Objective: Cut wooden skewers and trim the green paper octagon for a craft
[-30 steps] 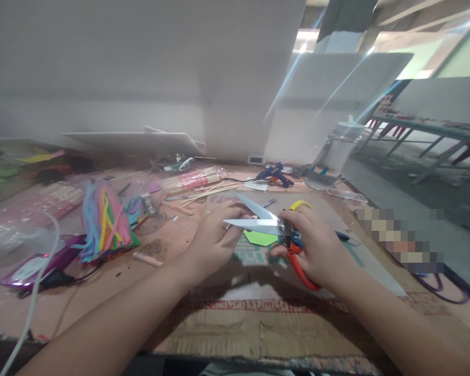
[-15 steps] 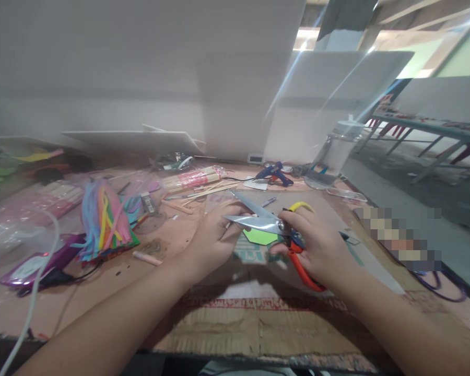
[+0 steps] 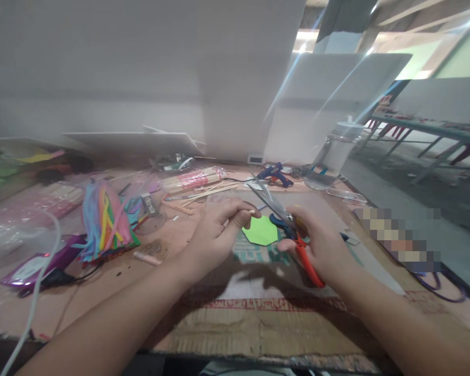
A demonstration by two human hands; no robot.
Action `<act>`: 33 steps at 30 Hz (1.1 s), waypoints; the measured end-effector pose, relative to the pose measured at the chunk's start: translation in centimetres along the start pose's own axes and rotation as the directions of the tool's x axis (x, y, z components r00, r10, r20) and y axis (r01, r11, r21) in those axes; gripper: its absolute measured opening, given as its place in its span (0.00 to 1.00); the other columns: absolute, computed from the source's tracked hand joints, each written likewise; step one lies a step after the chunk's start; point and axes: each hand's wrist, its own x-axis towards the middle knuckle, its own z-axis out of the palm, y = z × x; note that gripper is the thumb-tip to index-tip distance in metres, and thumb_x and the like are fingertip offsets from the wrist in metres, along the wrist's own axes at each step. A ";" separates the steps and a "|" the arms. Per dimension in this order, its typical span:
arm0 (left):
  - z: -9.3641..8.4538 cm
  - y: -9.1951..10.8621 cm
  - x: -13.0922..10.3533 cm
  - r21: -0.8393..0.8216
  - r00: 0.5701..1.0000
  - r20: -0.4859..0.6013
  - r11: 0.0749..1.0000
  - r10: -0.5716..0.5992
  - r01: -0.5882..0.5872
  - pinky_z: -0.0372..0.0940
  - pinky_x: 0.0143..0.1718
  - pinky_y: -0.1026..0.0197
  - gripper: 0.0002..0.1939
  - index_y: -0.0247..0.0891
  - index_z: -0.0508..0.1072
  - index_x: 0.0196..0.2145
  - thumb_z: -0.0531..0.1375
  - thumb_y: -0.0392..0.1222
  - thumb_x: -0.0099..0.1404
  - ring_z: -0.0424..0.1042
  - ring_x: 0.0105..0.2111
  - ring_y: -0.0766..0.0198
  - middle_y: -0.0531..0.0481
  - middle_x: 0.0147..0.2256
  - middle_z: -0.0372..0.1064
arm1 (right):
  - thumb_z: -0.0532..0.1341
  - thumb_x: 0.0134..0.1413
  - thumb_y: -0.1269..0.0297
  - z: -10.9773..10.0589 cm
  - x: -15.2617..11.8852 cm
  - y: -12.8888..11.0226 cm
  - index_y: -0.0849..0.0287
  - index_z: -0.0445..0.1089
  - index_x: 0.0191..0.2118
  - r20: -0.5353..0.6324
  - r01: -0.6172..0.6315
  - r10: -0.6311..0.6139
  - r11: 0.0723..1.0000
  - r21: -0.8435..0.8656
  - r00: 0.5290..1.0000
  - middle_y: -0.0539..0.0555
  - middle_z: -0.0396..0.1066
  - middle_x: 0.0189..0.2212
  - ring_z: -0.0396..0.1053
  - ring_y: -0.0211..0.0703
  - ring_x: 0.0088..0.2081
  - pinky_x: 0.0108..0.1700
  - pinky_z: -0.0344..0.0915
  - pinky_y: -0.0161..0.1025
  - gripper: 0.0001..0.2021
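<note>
My right hand (image 3: pixel 317 243) is wrapped round the handles of the scissors (image 3: pixel 272 201), which have red, blue and yellow grips. Their blades are partly apart and point up and to the left, with nothing visible between them. To their left, my left hand (image 3: pixel 223 230) pinches thumb and fingers together. A tiny pale tip shows at the fingertips, too small to name. A bright green octagonal piece (image 3: pixel 261 231) lies on the work surface below and between the hands, just right of the left fingertips.
Behind the hands are a blue glue gun (image 3: pixel 274 173), wrapped wooden sticks (image 3: pixel 194 178) and a clear bottle (image 3: pixel 332 154). To the left lie colourful pipe cleaners (image 3: pixel 105 219), a purple device (image 3: pixel 39 266) and a white cable (image 3: pixel 35 300). Cardboard (image 3: pixel 282 329) covers the table's front.
The scissors have swung up and right, away from my left hand, and their blades have drawn closer together. My left hand stays pinched; more of the green octagon shows.
</note>
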 end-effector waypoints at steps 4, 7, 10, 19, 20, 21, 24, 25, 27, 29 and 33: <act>-0.1 -0.3 0.0 0.046 0.999 -0.048 0.999 0.014 -0.012 0.68 0.38 0.59 0.13 0.41 0.77 0.36 0.57 0.48 0.73 0.73 0.35 0.62 0.49 0.34 0.75 | 0.59 0.59 0.38 -0.1 0.4 0.2 0.59 0.67 0.47 -0.065 0.096 -0.100 0.994 -0.058 0.993 0.56 0.69 0.33 0.67 0.48 0.33 0.33 0.61 0.42 0.27; -0.1 -0.4 -0.1 0.048 0.997 -0.075 0.999 0.018 -0.015 0.67 0.39 0.60 0.09 0.40 0.77 0.38 0.59 0.45 0.72 0.74 0.39 0.61 0.47 0.39 0.77 | 0.58 0.59 0.37 0.1 0.3 0.1 0.59 0.67 0.47 -0.039 0.120 -0.123 0.991 -0.057 0.992 0.55 0.68 0.33 0.67 0.47 0.33 0.33 0.62 0.42 0.27; -0.2 -0.4 -0.2 0.037 0.997 -0.070 0.999 0.013 -0.011 0.68 0.40 0.60 0.08 0.40 0.77 0.38 0.60 0.43 0.70 0.76 0.42 0.59 0.47 0.40 0.78 | 0.58 0.59 0.37 0.2 0.2 -0.1 0.59 0.67 0.48 -0.015 0.127 -0.128 0.990 -0.057 0.992 0.55 0.68 0.34 0.68 0.47 0.33 0.34 0.63 0.41 0.28; 0.0 0.3 -0.1 0.064 0.999 -0.041 0.997 0.034 -0.031 0.73 0.38 0.56 0.10 0.41 0.77 0.34 0.58 0.43 0.70 0.77 0.42 0.56 0.46 0.37 0.77 | 0.60 0.57 0.37 0.3 0.1 -0.2 0.61 0.66 0.48 0.001 0.153 -0.153 0.986 -0.062 0.988 0.55 0.68 0.35 0.67 0.46 0.34 0.34 0.64 0.41 0.29; 0.0 0.4 -0.1 0.060 0.999 -0.024 0.998 0.035 -0.034 0.73 0.38 0.56 0.10 0.41 0.77 0.33 0.58 0.43 0.71 0.77 0.42 0.56 0.46 0.37 0.77 | 0.60 0.58 0.38 0.2 0.1 -0.3 0.61 0.66 0.48 0.007 0.154 -0.154 0.986 -0.062 0.988 0.55 0.67 0.35 0.67 0.46 0.33 0.34 0.64 0.40 0.28; 0.0 0.5 -0.1 0.056 0.999 -0.010 0.998 0.032 -0.031 0.73 0.38 0.56 0.11 0.41 0.77 0.33 0.58 0.43 0.71 0.77 0.42 0.55 0.46 0.36 0.77 | 0.61 0.58 0.39 0.2 0.1 -0.3 0.61 0.66 0.48 0.012 0.154 -0.153 0.986 -0.061 0.988 0.55 0.67 0.35 0.67 0.46 0.34 0.34 0.63 0.40 0.28; 0.1 0.5 -0.1 0.037 1.000 -0.012 0.999 0.013 -0.013 0.73 0.36 0.57 0.11 0.41 0.76 0.32 0.57 0.44 0.71 0.77 0.42 0.55 0.47 0.35 0.76 | 0.62 0.57 0.39 0.1 0.1 -0.4 0.61 0.66 0.49 0.011 0.157 -0.157 0.986 -0.053 0.988 0.55 0.67 0.35 0.67 0.46 0.35 0.35 0.64 0.40 0.28; 0.1 0.4 -0.2 0.033 1.000 -0.028 0.999 0.007 -0.006 0.73 0.36 0.58 0.11 0.41 0.76 0.32 0.58 0.44 0.71 0.77 0.42 0.55 0.47 0.34 0.76 | 0.62 0.57 0.39 0.1 0.2 -0.4 0.61 0.66 0.49 0.011 0.155 -0.155 0.987 -0.052 0.988 0.56 0.67 0.36 0.67 0.47 0.35 0.35 0.64 0.41 0.29; 0.1 0.2 -0.3 0.038 0.998 -0.057 0.999 -0.001 0.003 0.73 0.35 0.58 0.10 0.41 0.76 0.32 0.58 0.44 0.70 0.78 0.41 0.56 0.47 0.34 0.76 | 0.62 0.57 0.39 0.0 0.2 -0.4 0.61 0.66 0.50 0.015 0.156 -0.156 0.986 -0.054 0.988 0.56 0.67 0.36 0.67 0.47 0.36 0.36 0.64 0.41 0.29; 0.1 0.0 -0.4 0.052 0.997 -0.071 0.999 0.000 0.004 0.74 0.35 0.57 0.10 0.40 0.76 0.31 0.59 0.43 0.70 0.78 0.41 0.55 0.47 0.35 0.76 | 0.62 0.58 0.40 0.0 0.2 -0.4 0.62 0.66 0.51 0.015 0.167 -0.166 0.984 -0.061 0.986 0.57 0.67 0.36 0.67 0.47 0.36 0.36 0.64 0.41 0.29; -0.1 0.0 -0.4 0.072 0.998 -0.050 0.997 0.032 -0.029 0.74 0.37 0.56 0.11 0.40 0.76 0.30 0.58 0.43 0.70 0.78 0.41 0.55 0.46 0.35 0.77 | 0.61 0.59 0.41 -0.1 0.1 -0.5 0.63 0.66 0.50 0.016 0.181 -0.180 0.981 -0.070 0.983 0.56 0.66 0.35 0.66 0.46 0.35 0.35 0.64 0.41 0.27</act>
